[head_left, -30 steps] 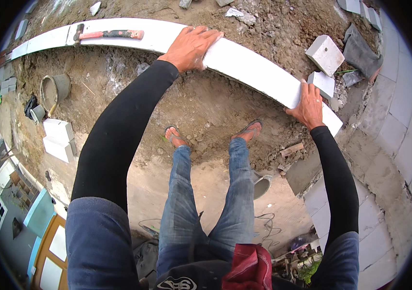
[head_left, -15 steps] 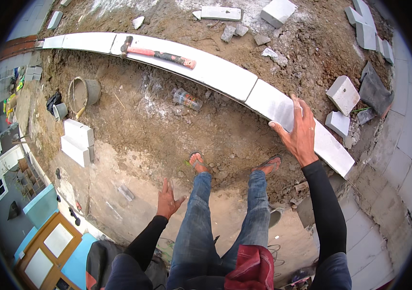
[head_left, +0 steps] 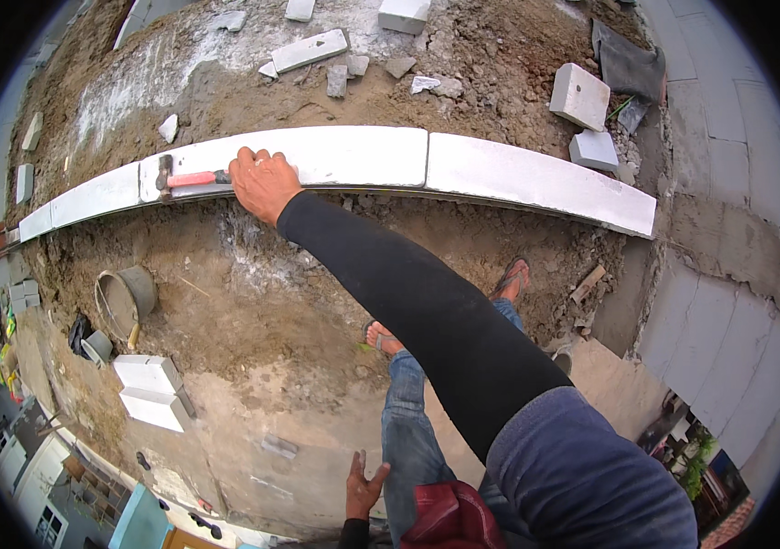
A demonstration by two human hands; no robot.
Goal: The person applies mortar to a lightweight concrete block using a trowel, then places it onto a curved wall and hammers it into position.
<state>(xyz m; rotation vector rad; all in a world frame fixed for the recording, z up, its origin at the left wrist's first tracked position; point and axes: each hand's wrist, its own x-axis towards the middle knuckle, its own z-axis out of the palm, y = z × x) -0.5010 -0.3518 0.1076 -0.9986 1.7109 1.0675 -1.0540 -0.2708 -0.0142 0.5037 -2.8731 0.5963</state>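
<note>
A hammer [head_left: 196, 178] with a red and black handle lies along the top of a low wall of white blocks [head_left: 363, 156]. My right hand [head_left: 265, 188] reaches across to the left and closes round the black end of its handle. The hammer's head rests on the blocks near a joint, and the handle's tip is hidden under my palm. Low down beside my leg hangs my left hand [head_left: 364, 485], its thumb and fingers apart with nothing in them.
Left of my feet stand a grey bucket [head_left: 140, 291], a smaller pail [head_left: 97, 346] and stacked white blocks [head_left: 154, 392]. Beyond the wall, loose blocks [head_left: 580, 96] and rubble lie on soil. Grey paving [head_left: 719, 320] runs along the right.
My right hand has left the wall's right end and swung left onto the hammer's handle. My view has turned and shifted; my left hand still hangs low, open.
</note>
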